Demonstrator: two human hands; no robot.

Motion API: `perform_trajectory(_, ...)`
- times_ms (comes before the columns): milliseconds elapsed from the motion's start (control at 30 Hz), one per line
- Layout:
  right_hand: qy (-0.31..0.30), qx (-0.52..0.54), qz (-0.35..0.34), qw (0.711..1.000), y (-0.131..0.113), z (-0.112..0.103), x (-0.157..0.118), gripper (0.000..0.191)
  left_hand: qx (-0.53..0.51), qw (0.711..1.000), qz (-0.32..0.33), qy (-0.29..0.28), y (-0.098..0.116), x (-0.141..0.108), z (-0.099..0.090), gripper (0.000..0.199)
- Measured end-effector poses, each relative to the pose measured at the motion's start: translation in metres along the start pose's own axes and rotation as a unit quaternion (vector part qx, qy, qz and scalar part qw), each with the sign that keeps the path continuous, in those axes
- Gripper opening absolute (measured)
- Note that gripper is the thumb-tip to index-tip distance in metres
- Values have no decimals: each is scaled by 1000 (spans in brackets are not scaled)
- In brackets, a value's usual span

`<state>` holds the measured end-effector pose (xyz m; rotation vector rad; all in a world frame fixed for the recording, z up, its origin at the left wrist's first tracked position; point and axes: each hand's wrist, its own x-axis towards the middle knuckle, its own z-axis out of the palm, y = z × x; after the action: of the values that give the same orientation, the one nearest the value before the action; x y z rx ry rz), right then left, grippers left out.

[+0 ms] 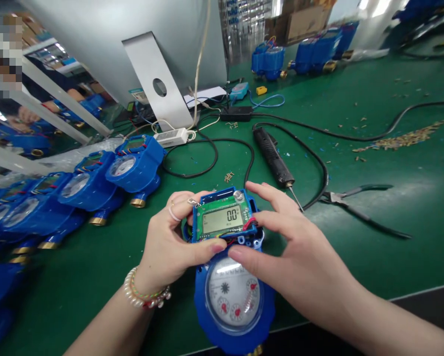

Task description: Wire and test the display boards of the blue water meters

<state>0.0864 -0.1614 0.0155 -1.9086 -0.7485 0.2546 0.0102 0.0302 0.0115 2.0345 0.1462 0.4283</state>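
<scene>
A blue water meter [234, 296] with a round dial lies at the table's front edge. At its top sits a green circuit board [222, 217] whose display reads 0.0, with red wires at its right side. My left hand [177, 237] is closed on the board's left side, thumb along its lower edge. My right hand [284, 237] is at the board's right side, fingers apart, the index and middle fingers near the red wires and the thumb at the lower edge above the dial.
Blue meters [134, 165] stand in a row at the left. A black electric screwdriver [273, 155], pliers [355, 200], cables and a heap of small screws [411, 136] lie on the green table. Behind stands a monitor [162, 84]. Another person's hand shows at far left.
</scene>
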Motion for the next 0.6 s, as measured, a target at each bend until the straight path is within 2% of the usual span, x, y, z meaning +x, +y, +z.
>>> perform_trajectory(167,-25,18,42,999,-1,6,8,14,-4,1000,-5,2,2,0,1,46)
perform_trajectory(400,-70,94,8,993,6,3,22,11,-10,1000,-11,12,4,3,3,44)
perform_trajectory(600,-68,59,-12,996,7,5,32,18,24,1000,-1,-8,-1,1,-1,52)
